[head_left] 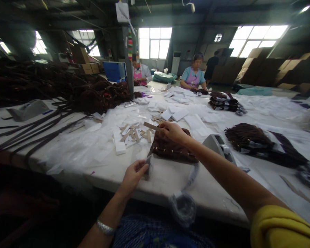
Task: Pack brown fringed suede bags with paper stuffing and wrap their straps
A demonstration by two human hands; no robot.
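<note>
A dark brown bag (167, 146) with metal eyelets along its edge lies on the table before me. My right hand (172, 131) reaches over it, fingers closed on a thin tan cardboard strip (151, 126) that points left. Beside the bag's left corner, my left hand (136, 172) pinches a plastic-wrapped strap end (149, 167). From the bag's near right corner a plastic-wrapped strap (193, 175) runs down to a wrapped coil (183, 206) hanging over the table's front edge. Left of the bag lies a loose pile of cardboard strips (134, 133).
Clear plastic bags (77, 151) spread across the left. A grey tape dispenser (218, 146) and stacked brown bags (258, 141) lie to the right. A heap of brown bags and straps (100, 93) fills the far left. Two people work across the table, near a post (130, 69).
</note>
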